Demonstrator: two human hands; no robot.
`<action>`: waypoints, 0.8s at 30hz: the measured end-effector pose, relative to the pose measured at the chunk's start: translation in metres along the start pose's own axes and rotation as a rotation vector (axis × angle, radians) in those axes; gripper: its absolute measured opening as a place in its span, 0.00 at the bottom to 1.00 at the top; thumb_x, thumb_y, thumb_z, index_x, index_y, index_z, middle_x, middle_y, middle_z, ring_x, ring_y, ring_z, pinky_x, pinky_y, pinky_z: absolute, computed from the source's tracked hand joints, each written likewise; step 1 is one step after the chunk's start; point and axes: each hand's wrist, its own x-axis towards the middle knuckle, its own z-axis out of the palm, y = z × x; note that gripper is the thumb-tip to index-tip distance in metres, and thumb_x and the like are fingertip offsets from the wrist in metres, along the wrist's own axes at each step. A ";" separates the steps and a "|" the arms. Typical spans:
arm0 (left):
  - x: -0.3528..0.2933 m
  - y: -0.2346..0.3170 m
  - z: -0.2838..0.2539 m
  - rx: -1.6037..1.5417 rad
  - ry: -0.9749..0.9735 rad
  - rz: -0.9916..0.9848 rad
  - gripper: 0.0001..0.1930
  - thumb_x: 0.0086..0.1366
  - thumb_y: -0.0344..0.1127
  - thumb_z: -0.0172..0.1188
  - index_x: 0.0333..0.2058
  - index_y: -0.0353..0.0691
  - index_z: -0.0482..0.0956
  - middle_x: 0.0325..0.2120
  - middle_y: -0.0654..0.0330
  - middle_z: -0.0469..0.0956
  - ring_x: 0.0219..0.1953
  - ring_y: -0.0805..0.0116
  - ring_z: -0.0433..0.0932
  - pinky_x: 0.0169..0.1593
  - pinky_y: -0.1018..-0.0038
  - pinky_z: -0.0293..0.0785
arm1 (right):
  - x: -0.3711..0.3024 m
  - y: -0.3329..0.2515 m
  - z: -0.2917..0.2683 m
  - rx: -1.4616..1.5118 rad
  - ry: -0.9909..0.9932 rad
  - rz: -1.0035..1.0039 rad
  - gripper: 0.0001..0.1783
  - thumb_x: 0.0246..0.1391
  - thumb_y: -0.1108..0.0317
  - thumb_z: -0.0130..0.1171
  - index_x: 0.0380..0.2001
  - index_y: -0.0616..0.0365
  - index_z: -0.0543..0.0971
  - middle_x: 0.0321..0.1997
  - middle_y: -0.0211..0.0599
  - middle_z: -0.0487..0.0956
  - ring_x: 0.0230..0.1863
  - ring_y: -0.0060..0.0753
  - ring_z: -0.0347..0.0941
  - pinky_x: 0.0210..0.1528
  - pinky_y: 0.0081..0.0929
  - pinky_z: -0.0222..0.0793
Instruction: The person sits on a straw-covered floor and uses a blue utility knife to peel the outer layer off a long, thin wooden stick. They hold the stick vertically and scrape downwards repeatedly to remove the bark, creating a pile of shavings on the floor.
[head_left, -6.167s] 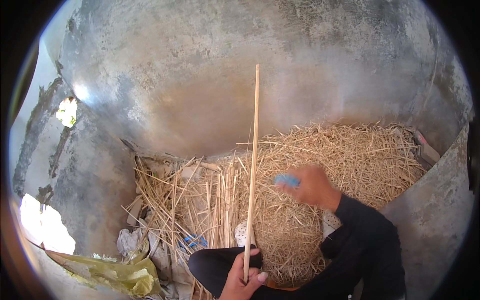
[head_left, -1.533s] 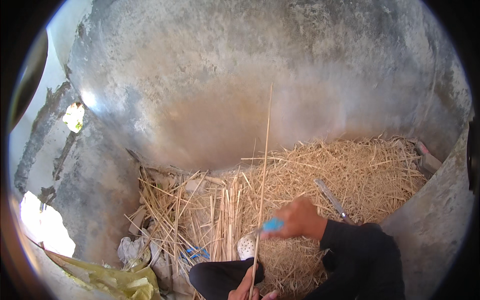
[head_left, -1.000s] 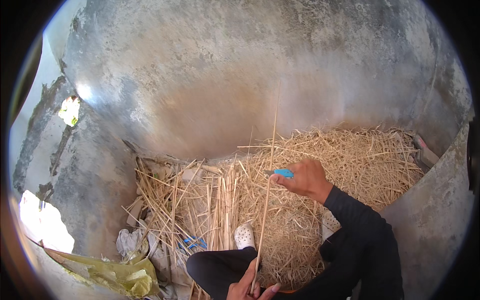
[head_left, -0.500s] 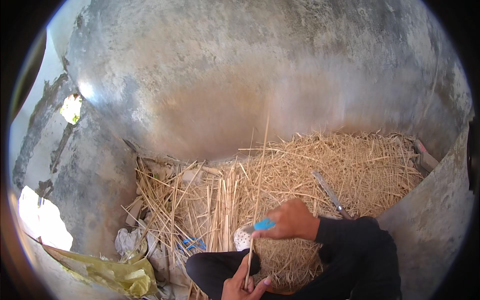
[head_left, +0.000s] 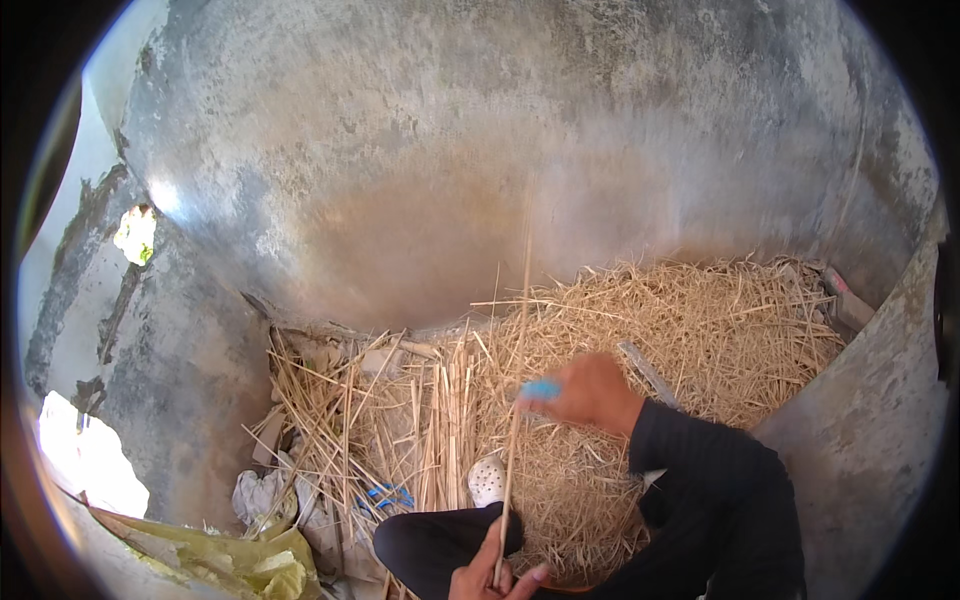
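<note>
My left hand (head_left: 488,572), low in the picture, is closed on the lower end of a long, thin tan bamboo strip (head_left: 514,440). The strip stands nearly upright, with its far end reaching up in front of the wall. My right hand (head_left: 590,392), smeared by motion, grips a blue-handled knife (head_left: 541,389) right against the strip's upper part. The blade cannot be made out now. My bent leg and a white perforated shoe (head_left: 487,481) lie beside the strip.
A heap of tan shavings (head_left: 710,330) spreads to the right, with a long grey blade (head_left: 650,374) on it. Split strips (head_left: 447,410) lie to the left, near a blue cord-like thing (head_left: 385,496) and a yellowish plastic sheet (head_left: 230,560). A concrete wall (head_left: 450,150) rises behind.
My right hand has moved up and away along the strip with the knife, from near the shoe to higher up. My left hand keeps its hold with little shift.
</note>
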 end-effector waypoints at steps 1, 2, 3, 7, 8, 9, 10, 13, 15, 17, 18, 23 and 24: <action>-0.001 0.002 -0.001 0.000 -0.010 0.003 0.34 0.57 0.31 0.65 0.62 0.39 0.62 0.13 0.71 0.54 0.18 0.82 0.52 0.21 0.82 0.52 | 0.011 0.018 0.002 -0.016 0.014 0.089 0.46 0.44 0.19 0.39 0.09 0.54 0.76 0.07 0.36 0.69 0.10 0.38 0.68 0.13 0.36 0.61; -0.002 0.006 -0.002 -0.008 -0.027 0.007 0.34 0.57 0.30 0.64 0.62 0.39 0.62 0.13 0.71 0.54 0.18 0.82 0.52 0.21 0.82 0.52 | 0.014 0.029 0.002 0.000 0.012 0.116 0.45 0.44 0.19 0.39 0.09 0.53 0.76 0.06 0.35 0.68 0.09 0.37 0.67 0.13 0.36 0.61; -0.002 0.009 -0.002 -0.015 -0.037 0.018 0.34 0.57 0.30 0.64 0.62 0.39 0.62 0.13 0.71 0.54 0.18 0.82 0.52 0.21 0.82 0.53 | 0.018 0.037 -0.001 0.015 0.016 0.137 0.45 0.44 0.19 0.39 0.09 0.52 0.76 0.06 0.35 0.68 0.09 0.36 0.67 0.13 0.35 0.60; -0.002 0.000 -0.002 -0.042 -0.025 0.019 0.33 0.58 0.30 0.63 0.61 0.38 0.62 0.16 0.70 0.59 0.19 0.83 0.53 0.22 0.84 0.53 | -0.002 0.005 0.009 -0.054 -0.023 -0.039 0.42 0.50 0.23 0.38 0.08 0.50 0.75 0.05 0.29 0.66 0.08 0.29 0.63 0.12 0.32 0.58; 0.002 -0.005 0.001 -0.079 -0.041 0.030 0.32 0.59 0.31 0.63 0.61 0.38 0.62 0.18 0.69 0.61 0.19 0.83 0.54 0.22 0.84 0.54 | -0.011 -0.001 -0.002 -0.061 0.006 -0.064 0.42 0.51 0.24 0.38 0.08 0.50 0.75 0.05 0.29 0.66 0.08 0.30 0.63 0.12 0.32 0.57; -0.001 -0.008 0.000 -0.100 -0.029 0.004 0.31 0.59 0.31 0.62 0.61 0.37 0.62 0.19 0.69 0.64 0.20 0.83 0.54 0.22 0.84 0.55 | -0.018 -0.014 -0.002 -0.026 0.018 -0.107 0.42 0.51 0.24 0.38 0.08 0.50 0.75 0.06 0.30 0.66 0.08 0.30 0.63 0.12 0.33 0.57; -0.002 -0.009 -0.002 -0.075 -0.041 0.002 0.30 0.60 0.31 0.61 0.61 0.36 0.63 0.22 0.67 0.67 0.21 0.82 0.58 0.25 0.84 0.58 | -0.022 -0.021 -0.001 0.009 0.030 -0.149 0.42 0.52 0.25 0.38 0.08 0.51 0.75 0.06 0.30 0.66 0.09 0.31 0.63 0.13 0.33 0.56; -0.009 -0.010 -0.008 0.001 -0.099 -0.016 0.27 0.63 0.31 0.57 0.60 0.34 0.63 0.32 0.59 0.76 0.29 0.79 0.67 0.33 0.81 0.66 | 0.013 0.037 0.003 -0.106 0.133 0.102 0.42 0.50 0.24 0.40 0.09 0.51 0.75 0.06 0.32 0.66 0.09 0.32 0.63 0.13 0.33 0.56; -0.005 -0.011 -0.011 0.052 -0.141 0.003 0.25 0.64 0.31 0.55 0.60 0.32 0.63 0.40 0.54 0.79 0.38 0.76 0.72 0.42 0.79 0.69 | 0.009 0.042 -0.001 -0.099 0.037 0.156 0.42 0.47 0.22 0.42 0.09 0.50 0.76 0.07 0.33 0.66 0.10 0.33 0.65 0.13 0.33 0.55; 0.000 -0.013 -0.009 0.004 -0.101 -0.022 0.25 0.65 0.31 0.53 0.59 0.31 0.63 0.45 0.51 0.77 0.44 0.75 0.71 0.48 0.77 0.67 | 0.000 0.026 0.007 -0.064 -0.040 0.098 0.42 0.45 0.21 0.42 0.08 0.50 0.75 0.07 0.33 0.66 0.10 0.33 0.65 0.13 0.33 0.55; 0.002 -0.014 -0.008 -0.024 -0.089 -0.039 0.24 0.66 0.31 0.53 0.59 0.31 0.63 0.48 0.49 0.76 0.47 0.74 0.70 0.51 0.76 0.66 | -0.017 0.003 0.019 -0.037 -0.082 0.026 0.43 0.44 0.20 0.43 0.07 0.50 0.74 0.06 0.33 0.66 0.10 0.33 0.64 0.13 0.33 0.55; -0.003 -0.008 -0.014 -0.078 -0.101 -0.097 0.24 0.67 0.32 0.52 0.59 0.30 0.63 0.48 0.50 0.75 0.49 0.74 0.69 0.52 0.78 0.65 | -0.014 -0.011 0.011 -0.075 -0.045 -0.079 0.42 0.43 0.20 0.44 0.10 0.50 0.77 0.06 0.35 0.68 0.08 0.36 0.65 0.13 0.34 0.59; -0.003 -0.008 -0.014 -0.082 -0.107 -0.080 0.24 0.67 0.32 0.52 0.59 0.31 0.63 0.49 0.50 0.75 0.50 0.74 0.69 0.52 0.78 0.65 | 0.001 0.009 0.003 -0.056 -0.039 0.030 0.42 0.43 0.20 0.45 0.11 0.50 0.78 0.06 0.35 0.68 0.08 0.36 0.66 0.13 0.34 0.60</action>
